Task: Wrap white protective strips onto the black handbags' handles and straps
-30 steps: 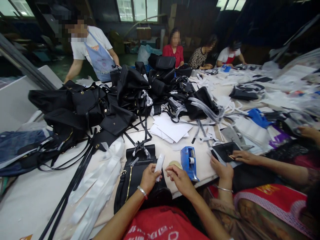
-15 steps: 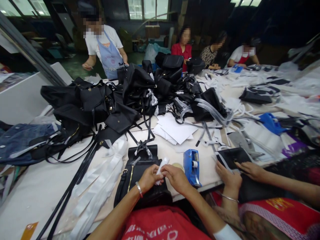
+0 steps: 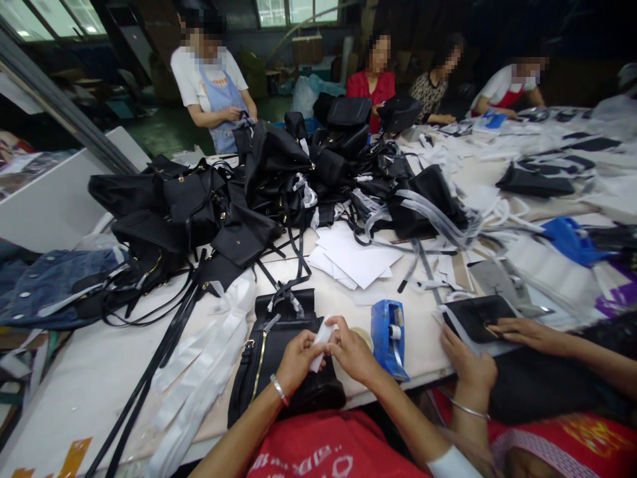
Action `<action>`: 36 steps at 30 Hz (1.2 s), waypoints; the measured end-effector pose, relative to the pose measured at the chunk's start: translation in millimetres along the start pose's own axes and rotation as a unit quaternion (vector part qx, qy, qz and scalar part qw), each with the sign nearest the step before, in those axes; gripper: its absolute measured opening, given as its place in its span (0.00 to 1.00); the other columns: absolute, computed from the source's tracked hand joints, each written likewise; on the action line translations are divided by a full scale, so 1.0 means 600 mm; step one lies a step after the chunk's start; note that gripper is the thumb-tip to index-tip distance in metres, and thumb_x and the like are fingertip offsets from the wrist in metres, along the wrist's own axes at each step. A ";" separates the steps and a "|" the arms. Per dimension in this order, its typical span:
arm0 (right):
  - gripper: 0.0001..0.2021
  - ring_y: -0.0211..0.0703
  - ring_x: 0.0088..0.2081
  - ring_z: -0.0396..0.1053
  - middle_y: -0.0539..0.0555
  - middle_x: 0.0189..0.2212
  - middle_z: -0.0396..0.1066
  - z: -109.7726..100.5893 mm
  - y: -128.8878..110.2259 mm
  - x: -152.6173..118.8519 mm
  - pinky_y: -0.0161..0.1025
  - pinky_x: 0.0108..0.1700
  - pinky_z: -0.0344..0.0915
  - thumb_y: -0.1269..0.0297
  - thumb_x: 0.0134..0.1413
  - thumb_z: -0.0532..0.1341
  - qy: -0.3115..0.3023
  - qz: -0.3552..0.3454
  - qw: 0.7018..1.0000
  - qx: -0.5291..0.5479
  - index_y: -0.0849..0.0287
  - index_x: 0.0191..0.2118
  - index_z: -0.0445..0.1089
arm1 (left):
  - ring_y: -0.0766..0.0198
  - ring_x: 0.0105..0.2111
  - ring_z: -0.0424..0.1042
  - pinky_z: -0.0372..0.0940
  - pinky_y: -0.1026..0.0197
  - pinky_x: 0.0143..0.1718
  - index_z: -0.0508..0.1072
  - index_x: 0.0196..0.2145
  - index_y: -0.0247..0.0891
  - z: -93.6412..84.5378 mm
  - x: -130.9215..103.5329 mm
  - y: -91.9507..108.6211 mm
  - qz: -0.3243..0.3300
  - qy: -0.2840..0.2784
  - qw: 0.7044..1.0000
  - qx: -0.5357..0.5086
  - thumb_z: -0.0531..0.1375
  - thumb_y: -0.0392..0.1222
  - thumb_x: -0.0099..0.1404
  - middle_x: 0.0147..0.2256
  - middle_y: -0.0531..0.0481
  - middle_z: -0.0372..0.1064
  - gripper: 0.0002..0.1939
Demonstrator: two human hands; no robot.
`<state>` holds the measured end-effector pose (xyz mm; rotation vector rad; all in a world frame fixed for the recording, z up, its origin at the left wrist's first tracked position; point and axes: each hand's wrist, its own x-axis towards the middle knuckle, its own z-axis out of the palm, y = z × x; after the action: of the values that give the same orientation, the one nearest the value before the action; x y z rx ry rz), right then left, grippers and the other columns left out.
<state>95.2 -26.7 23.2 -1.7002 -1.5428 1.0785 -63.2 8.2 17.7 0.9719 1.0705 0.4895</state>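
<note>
Between my two hands is a narrow white strip (image 3: 318, 362), folded or rolled; its exact material I cannot make out. My left hand (image 3: 298, 358) pinches its lower part, and my right hand (image 3: 348, 348) grips its upper end with thumb and fingers. Directly beneath them a black backpack (image 3: 261, 338) with gold zip and buckle lies on the table, its straps stretching away from me. Just right of my right hand stands a blue tape dispenser (image 3: 389, 338), with a roll of tape (image 3: 367, 337) partly hidden behind that hand.
Black bags (image 3: 199, 199) are heaped across the table's middle. White strips (image 3: 199, 372) lie to the left, paper sheets (image 3: 355, 255) ahead. At right, a co-worker's hands (image 3: 468, 358) hold a black piece (image 3: 480, 315). More people stand across the table.
My right hand's fingers have shifted up along the white strip, which stays between both hands. The view has turned slightly left. Across the table, the aproned person's hands have come together at the bags.
</note>
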 end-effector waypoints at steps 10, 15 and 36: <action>0.23 0.39 0.24 0.64 0.45 0.22 0.64 0.026 0.033 0.013 0.34 0.31 0.57 0.60 0.54 0.57 0.066 -0.010 0.997 0.025 0.56 0.56 0.55 | 0.71 0.17 0.65 0.60 0.67 0.20 0.68 0.30 0.33 0.003 0.018 -0.002 -0.047 0.012 0.988 -0.144 0.60 0.53 0.57 0.22 0.51 0.67 0.17; 0.22 0.38 0.27 0.65 0.46 0.26 0.66 0.037 0.055 0.034 0.33 0.33 0.59 0.62 0.55 0.55 0.029 -0.028 0.994 0.101 0.53 0.56 0.57 | 0.72 0.18 0.61 0.57 0.68 0.20 0.69 0.29 0.32 -0.003 0.031 -0.001 -0.088 -0.043 0.971 -0.218 0.61 0.51 0.57 0.21 0.52 0.63 0.17; 0.13 0.34 0.22 0.64 0.46 0.22 0.64 0.056 0.031 0.053 0.31 0.23 0.60 0.54 0.49 0.59 -0.020 0.101 0.961 0.259 0.59 0.33 0.63 | 0.64 0.25 0.71 0.64 0.63 0.29 0.66 0.44 0.35 -0.008 0.013 -0.010 0.021 0.044 0.995 -0.091 0.65 0.51 0.51 0.28 0.49 0.72 0.26</action>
<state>75.4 -1.1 -14.4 -1.4876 -0.9979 1.4751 -64.9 12.7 7.9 0.8198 1.0655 0.6587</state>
